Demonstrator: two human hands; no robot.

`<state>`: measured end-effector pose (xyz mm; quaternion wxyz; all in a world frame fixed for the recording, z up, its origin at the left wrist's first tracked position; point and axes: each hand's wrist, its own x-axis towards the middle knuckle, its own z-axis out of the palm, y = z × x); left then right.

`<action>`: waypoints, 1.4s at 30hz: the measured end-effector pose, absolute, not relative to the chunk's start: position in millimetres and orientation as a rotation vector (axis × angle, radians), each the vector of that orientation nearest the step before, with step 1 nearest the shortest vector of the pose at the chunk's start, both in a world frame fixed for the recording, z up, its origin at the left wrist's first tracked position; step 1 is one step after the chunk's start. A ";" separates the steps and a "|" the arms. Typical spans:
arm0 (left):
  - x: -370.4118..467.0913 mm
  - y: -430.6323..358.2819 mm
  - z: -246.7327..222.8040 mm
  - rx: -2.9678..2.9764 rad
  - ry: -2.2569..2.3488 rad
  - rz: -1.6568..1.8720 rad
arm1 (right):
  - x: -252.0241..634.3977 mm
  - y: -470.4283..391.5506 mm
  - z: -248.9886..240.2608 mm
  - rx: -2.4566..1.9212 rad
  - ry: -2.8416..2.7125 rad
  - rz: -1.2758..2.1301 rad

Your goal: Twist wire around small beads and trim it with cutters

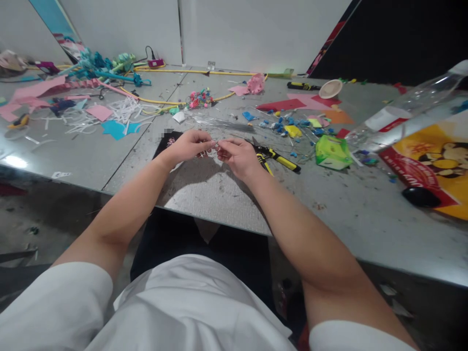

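Observation:
My left hand (190, 145) and my right hand (237, 156) meet over the grey table (226, 200), fingertips pinched together on a small pale, wiry piece (214, 149). What the piece is stays too small to tell. Just right of my right hand lie yellow-handled pliers (280, 160). A dark flat object (168, 142) with a pink print sits under my left wrist. A bundle of thin clear rods (223, 124) lies just beyond my hands.
Paper scraps and white strips (120, 111) litter the left. Blue and yellow bits (292, 126), a green box (332, 152), a plastic bottle (405, 114), a yellow printed bag (435, 165) and a paper cup (330, 88) lie right. Yellow cable (175, 102) crosses the back.

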<state>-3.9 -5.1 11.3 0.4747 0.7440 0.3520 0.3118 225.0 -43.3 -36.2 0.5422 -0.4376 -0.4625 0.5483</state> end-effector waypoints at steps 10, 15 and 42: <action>-6.9 -19.2 27.4 1.886 0.987 0.669 | 224.3 -41.9 -38.3 -1.025 -1.223 1.170; -7.0 -18.1 26.6 1.900 0.992 0.715 | 223.2 -42.0 -39.5 -1.016 -1.336 1.027; -0.4 -25.3 23.1 1.495 0.968 0.633 | 226.5 -37.4 -35.6 -1.030 -1.346 0.936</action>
